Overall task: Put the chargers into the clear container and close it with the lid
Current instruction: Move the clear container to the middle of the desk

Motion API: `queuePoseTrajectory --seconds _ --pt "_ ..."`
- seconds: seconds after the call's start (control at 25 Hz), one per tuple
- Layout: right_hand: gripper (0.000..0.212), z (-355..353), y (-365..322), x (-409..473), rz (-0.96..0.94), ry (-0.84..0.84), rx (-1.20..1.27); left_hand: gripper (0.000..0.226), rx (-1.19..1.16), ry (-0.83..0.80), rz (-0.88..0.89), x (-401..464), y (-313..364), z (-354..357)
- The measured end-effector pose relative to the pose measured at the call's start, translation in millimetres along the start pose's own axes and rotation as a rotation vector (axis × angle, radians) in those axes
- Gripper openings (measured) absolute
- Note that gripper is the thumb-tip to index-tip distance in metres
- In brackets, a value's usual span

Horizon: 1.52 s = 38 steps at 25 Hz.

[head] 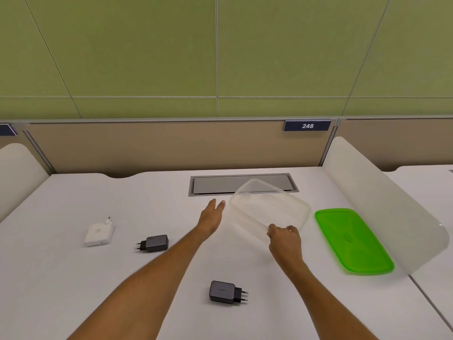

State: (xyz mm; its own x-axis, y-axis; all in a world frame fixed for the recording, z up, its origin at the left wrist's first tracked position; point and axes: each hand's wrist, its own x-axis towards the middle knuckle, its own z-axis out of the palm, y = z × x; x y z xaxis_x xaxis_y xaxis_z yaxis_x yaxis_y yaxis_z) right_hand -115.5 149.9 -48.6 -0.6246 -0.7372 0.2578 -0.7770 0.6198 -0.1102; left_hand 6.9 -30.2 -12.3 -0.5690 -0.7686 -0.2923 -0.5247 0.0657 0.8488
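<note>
The clear container (269, 207) is tilted up off the white table, and my right hand (285, 239) grips its near rim. Just left of the container my left hand (212, 217) is held flat with its fingers apart, holding nothing. The green lid (353, 241) lies flat to the right of the container. Three chargers lie on the table: a white one (99, 233) at the far left, a black one (154, 243) right of it, and another black one (224, 292) near the front between my forearms.
A grey cable hatch (242, 184) is set into the table (61, 278) behind the container. Frosted dividers stand at the right (382, 200) and left (17, 168) sides. A beige panel with a sign reading 248 (307, 125) closes the back.
</note>
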Motion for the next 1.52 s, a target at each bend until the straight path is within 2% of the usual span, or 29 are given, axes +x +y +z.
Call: queuePoseTrajectory --seconds 0.12,0.24,0.4,0.52,0.64,1.0,1.44,1.52 --pt "0.03 4.3 1.3 9.5 -0.169 0.056 -0.039 0.063 -0.229 -0.001 -0.148 8.5 -5.5 -19.3" --pt "0.03 10.1 1.9 19.8 -0.281 0.05 -0.044 0.068 -0.342 -0.018 -0.238 11.0 -10.8 -31.1" --pt "0.02 22.7 0.8 33.8 -0.333 -0.035 -0.027 0.063 -0.431 -0.052 -0.222 6.0 -9.6 -32.6" --pt "0.021 24.5 -0.7 45.8 -0.331 -0.052 -0.037 0.056 -0.469 -0.013 -0.214 6.4 -9.0 -31.7" --pt "0.023 22.0 -2.3 58.0 -0.324 -0.091 -0.056 0.061 -0.525 0.035 -0.234 9.6 -12.4 -32.8" --pt "0.027 29.9 -10.9 71.8 -0.331 -0.165 -0.063 0.06 -0.544 0.088 -0.269 21.3 -26.7 -35.3" --pt "0.02 43.4 -6.6 68.1 -0.33 -0.149 -0.029 0.059 -0.47 0.062 -0.275 19.1 -38.5 -31.4" --pt "0.028 43.3 -8.6 67.4 -0.347 -0.082 -0.013 0.058 -0.449 0.08 -0.274 16.1 -40.2 -33.2"
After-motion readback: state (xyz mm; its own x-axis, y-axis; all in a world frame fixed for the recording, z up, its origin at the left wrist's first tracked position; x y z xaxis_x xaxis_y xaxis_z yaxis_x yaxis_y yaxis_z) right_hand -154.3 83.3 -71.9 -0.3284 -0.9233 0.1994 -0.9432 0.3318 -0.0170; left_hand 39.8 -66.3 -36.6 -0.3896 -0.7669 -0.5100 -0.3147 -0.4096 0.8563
